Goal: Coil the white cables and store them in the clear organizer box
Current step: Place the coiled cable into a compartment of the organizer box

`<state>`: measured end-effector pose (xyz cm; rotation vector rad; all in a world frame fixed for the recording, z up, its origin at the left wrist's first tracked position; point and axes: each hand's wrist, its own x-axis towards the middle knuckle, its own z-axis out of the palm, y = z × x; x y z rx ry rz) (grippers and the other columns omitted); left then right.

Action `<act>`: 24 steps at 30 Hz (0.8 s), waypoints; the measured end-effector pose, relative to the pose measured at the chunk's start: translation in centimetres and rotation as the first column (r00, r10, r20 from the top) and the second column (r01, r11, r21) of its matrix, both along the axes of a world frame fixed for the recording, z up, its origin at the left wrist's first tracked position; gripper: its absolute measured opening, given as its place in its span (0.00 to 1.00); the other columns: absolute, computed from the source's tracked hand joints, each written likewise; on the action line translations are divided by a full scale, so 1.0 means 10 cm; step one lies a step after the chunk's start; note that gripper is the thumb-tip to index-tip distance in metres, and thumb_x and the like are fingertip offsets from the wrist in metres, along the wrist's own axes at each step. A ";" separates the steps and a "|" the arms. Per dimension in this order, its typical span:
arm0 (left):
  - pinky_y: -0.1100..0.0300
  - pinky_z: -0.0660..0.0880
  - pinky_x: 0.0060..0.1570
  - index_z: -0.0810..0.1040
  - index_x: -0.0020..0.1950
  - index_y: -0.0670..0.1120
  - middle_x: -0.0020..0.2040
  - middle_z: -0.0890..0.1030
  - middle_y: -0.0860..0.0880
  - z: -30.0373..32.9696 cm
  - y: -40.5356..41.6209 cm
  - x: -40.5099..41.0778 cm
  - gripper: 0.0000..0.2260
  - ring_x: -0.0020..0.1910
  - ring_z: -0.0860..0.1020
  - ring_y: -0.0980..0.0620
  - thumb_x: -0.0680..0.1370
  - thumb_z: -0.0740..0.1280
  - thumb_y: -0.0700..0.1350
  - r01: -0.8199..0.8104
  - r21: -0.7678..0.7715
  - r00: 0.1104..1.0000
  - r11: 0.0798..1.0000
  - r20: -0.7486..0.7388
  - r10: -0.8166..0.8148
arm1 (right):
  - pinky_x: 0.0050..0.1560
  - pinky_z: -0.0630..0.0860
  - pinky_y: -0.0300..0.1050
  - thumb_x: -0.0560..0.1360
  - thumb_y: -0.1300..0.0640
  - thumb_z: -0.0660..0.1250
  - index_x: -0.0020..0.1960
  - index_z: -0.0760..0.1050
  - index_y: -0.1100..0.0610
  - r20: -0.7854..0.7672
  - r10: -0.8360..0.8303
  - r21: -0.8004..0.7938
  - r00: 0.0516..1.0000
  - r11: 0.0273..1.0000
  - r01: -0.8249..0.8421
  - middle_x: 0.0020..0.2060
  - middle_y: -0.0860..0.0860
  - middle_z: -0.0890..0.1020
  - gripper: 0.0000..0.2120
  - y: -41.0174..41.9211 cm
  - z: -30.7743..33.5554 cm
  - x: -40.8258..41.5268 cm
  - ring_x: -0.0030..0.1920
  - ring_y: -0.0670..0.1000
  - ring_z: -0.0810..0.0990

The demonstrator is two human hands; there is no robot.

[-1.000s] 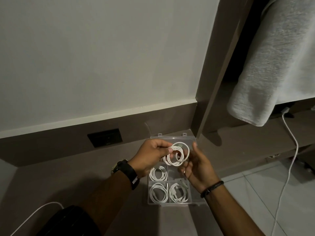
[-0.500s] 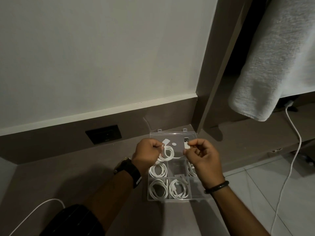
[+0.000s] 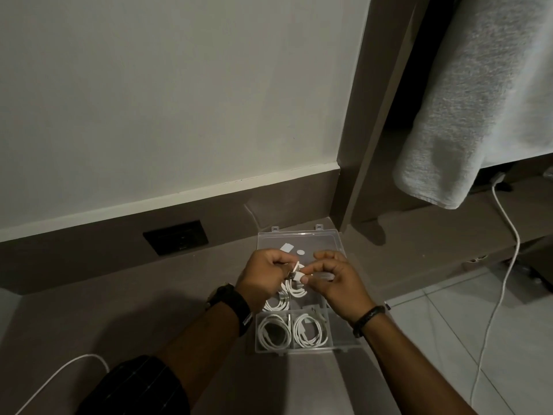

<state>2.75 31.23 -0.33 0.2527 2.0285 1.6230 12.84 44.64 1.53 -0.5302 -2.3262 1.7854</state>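
Two hands over clear organizer box [image 3: 302, 348] on bench [image 3: 119, 319]. Left hand [image 3: 263, 278] and right hand [image 3: 335, 280], each grip pinched on one white cable [image 3: 294, 287], coil dangling just above far compartments. Two near compartments hold coiled cables [image 3: 291, 329]. Lid [image 3: 299, 244] open, lying far side. Risk: springy coil may unwind if either pinch loosens, spilling across dividers.
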 end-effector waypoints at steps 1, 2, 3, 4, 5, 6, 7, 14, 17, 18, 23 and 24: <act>0.52 0.81 0.45 0.85 0.35 0.52 0.34 0.86 0.52 -0.01 0.01 0.00 0.14 0.38 0.84 0.50 0.73 0.70 0.35 0.007 0.008 1.000 1.000 0.023 -0.007 | 0.50 0.73 0.31 0.68 0.65 0.73 0.43 0.82 0.58 0.026 0.022 -0.031 0.999 0.999 -0.021 0.50 0.54 0.78 0.06 0.02 -0.02 0.00 0.51 0.45 0.77; 0.51 0.81 0.46 0.85 0.36 0.51 0.35 0.86 0.51 -0.02 0.03 -0.01 0.12 0.39 0.84 0.49 0.73 0.71 0.34 0.017 0.022 0.999 1.000 0.051 -0.019 | 0.47 0.76 0.37 0.69 0.65 0.72 0.44 0.81 0.59 0.048 0.037 -0.080 0.998 0.996 -0.034 0.48 0.59 0.81 0.05 0.04 -0.04 0.01 0.46 0.48 0.79; 0.51 0.81 0.46 0.85 0.37 0.49 0.35 0.86 0.49 -0.03 0.05 -0.02 0.11 0.39 0.84 0.48 0.72 0.71 0.34 0.029 0.040 0.996 0.999 0.086 -0.032 | 0.41 0.79 0.40 0.70 0.65 0.71 0.44 0.81 0.60 0.067 0.042 -0.111 0.997 0.993 -0.034 0.44 0.65 0.82 0.04 0.05 -0.05 0.02 0.39 0.50 0.80; 0.50 0.81 0.47 0.85 0.37 0.48 0.35 0.86 0.48 -0.03 0.07 -0.03 0.10 0.39 0.84 0.47 0.72 0.71 0.34 0.041 0.049 0.991 0.998 0.123 -0.047 | 0.35 0.79 0.40 0.70 0.65 0.71 0.44 0.80 0.61 0.083 0.035 -0.118 0.996 0.993 -0.025 0.41 0.68 0.81 0.03 0.07 -0.06 0.01 0.34 0.50 0.79; 0.48 0.81 0.48 0.86 0.38 0.47 0.35 0.86 0.47 -0.05 0.08 -0.03 0.10 0.39 0.83 0.46 0.73 0.70 0.34 0.057 0.057 0.985 0.997 0.157 -0.065 | 0.31 0.78 0.40 0.70 0.65 0.71 0.43 0.80 0.61 0.095 0.022 -0.115 0.995 0.993 -0.011 0.38 0.69 0.81 0.03 0.09 -0.07 0.01 0.30 0.49 0.78; 0.48 0.80 0.48 0.86 0.38 0.47 0.35 0.86 0.46 -0.06 0.08 -0.03 0.11 0.39 0.84 0.47 0.74 0.68 0.34 0.078 0.077 0.978 0.994 0.187 -0.092 | 0.29 0.77 0.41 0.70 0.66 0.71 0.43 0.80 0.62 0.101 0.012 -0.111 0.995 0.994 0.000 0.36 0.69 0.81 0.02 0.10 -0.09 0.01 0.27 0.49 0.76; 0.48 0.80 0.48 0.86 0.38 0.47 0.36 0.86 0.46 -0.08 0.08 -0.03 0.12 0.39 0.83 0.47 0.76 0.66 0.35 0.096 0.101 0.970 0.990 0.214 -0.116 | 0.29 0.76 0.42 0.70 0.66 0.71 0.43 0.80 0.63 0.110 0.003 -0.101 0.994 0.995 0.009 0.35 0.69 0.81 0.02 0.12 -0.11 0.01 0.26 0.49 0.76; 0.55 0.77 0.42 0.84 0.44 0.37 0.42 0.85 0.38 -0.23 0.14 0.04 0.07 0.40 0.81 0.44 0.76 0.68 0.38 0.198 -0.367 0.830 0.909 -0.431 -0.354 | 0.30 0.78 0.38 0.71 0.67 0.70 0.42 0.80 0.61 0.213 -0.012 0.099 0.977 0.995 -0.009 0.36 0.62 0.83 0.02 0.15 -0.39 -0.04 0.29 0.49 0.79; 0.50 0.75 0.46 0.83 0.44 0.34 0.42 0.84 0.34 -0.32 0.13 0.02 0.10 0.42 0.79 0.38 0.77 0.64 0.38 0.225 -0.555 0.622 0.801 -0.551 -0.557 | 0.38 0.81 0.45 0.70 0.65 0.70 0.40 0.80 0.59 0.255 -0.012 0.247 0.967 0.968 -0.053 0.38 0.57 0.85 0.03 0.10 -0.52 -0.12 0.36 0.52 0.82; 0.50 0.75 0.46 0.83 0.44 0.33 0.42 0.84 0.34 -0.32 0.11 0.02 0.11 0.43 0.79 0.38 0.77 0.63 0.38 0.258 -0.623 0.535 0.738 -0.544 -0.647 | 0.43 0.80 0.48 0.70 0.63 0.70 0.41 0.80 0.58 0.256 -0.008 0.340 0.967 0.937 -0.083 0.39 0.56 0.85 0.02 0.10 -0.55 -0.15 0.40 0.54 0.82; 0.54 0.76 0.39 0.80 0.43 0.34 0.42 0.83 0.36 -0.38 0.11 -0.06 0.04 0.42 0.80 0.38 0.74 0.68 0.35 0.184 -0.693 0.509 0.697 -0.539 -0.671 | 0.51 0.73 0.49 0.70 0.60 0.66 0.42 0.79 0.56 0.401 -0.005 0.654 0.916 0.702 -0.282 0.46 0.56 0.83 0.04 0.10 -0.69 -0.21 0.49 0.58 0.75; 0.53 0.75 0.44 0.79 0.48 0.36 0.47 0.82 0.38 -0.40 0.12 -0.06 0.06 0.47 0.79 0.39 0.77 0.64 0.37 0.172 -0.747 0.487 0.642 -0.502 -0.715 | 0.49 0.76 0.53 0.69 0.62 0.66 0.41 0.77 0.58 0.389 -0.034 0.646 0.921 0.723 -0.246 0.47 0.58 0.81 0.03 0.08 -0.68 -0.21 0.48 0.60 0.76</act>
